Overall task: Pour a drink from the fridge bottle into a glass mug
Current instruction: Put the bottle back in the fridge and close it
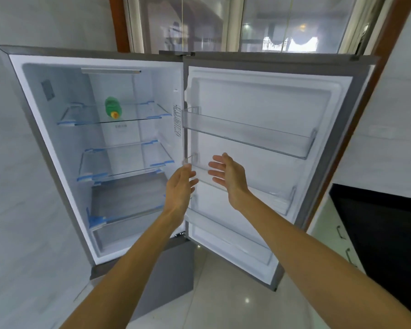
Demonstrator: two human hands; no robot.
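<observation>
1. Left hand point(179, 186): nearest. It is raised before the hinge edge of the open fridge, back toward the camera. The fingers are loosely straight and close together, holding nothing.
2. Right hand point(229, 175): just right of the left hand and not touching it, palm turned left. The fingers are straight and slightly spread, holding nothing.
3. Fridge door point(259, 96): swung open to the right, fitted with a clear door bin point(247, 136).
4. Top glass shelf point(142, 115): inside the cabinet on the left, with blue tape at its edges.
5. Green bottle point(113, 106): farthest. It lies on its side on the top glass shelf, orange cap point(114, 114) pointing near, well apart from both hands, up and to the left.
6. Glass mug: not in view.

Handling, as judged:
- The bottle looks like plastic, so the walls should give under a hard squeeze.
- Its weight depends on how full it is, which cannot be told.
- The round body may roll on the glass, and it is probably cold and perhaps slick.
- Best hold: one hand wrapped round the mid-body, not the cap, then turned upright.
</observation>
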